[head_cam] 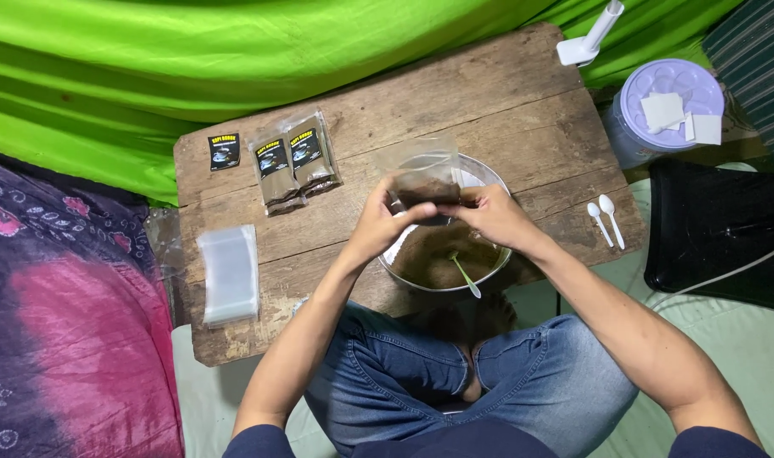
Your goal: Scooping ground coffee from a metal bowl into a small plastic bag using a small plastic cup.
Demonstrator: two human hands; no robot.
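Holding the centre of the view, a small clear plastic pouch (424,174) partly filled with brown powder is pinched between both hands above a metal bowl (488,174). The pouch is kept upright, its empty upper part standing clear and its dark filled bottom gripped at either side. The left hand (385,222) is closed on the pouch's left edge, and the right hand (494,216) is closed on its right edge; each grip is narrow, fingers and thumb pressed on the plastic. More brown powder (433,259) is seen in the bowl below, and a pale green spoon (466,276) is laid in it, its handle leaning over the near rim. The bowl is set on a worn wooden table (505,93).

Filled, labelled pouches (293,161) are laid side by side at the far left of the table, with a single black label (224,151) just beside them. A stack of empty clear bags (230,273) is placed near the left edge. Two white plastic spoons (606,220) are laid together at the right edge. A white device (592,38) is stood at the far right corner. Beyond the table, a lilac-lidded tub (658,93) carrying white paper slips (684,114) is seen, and green cloth (192,59) is spread behind.
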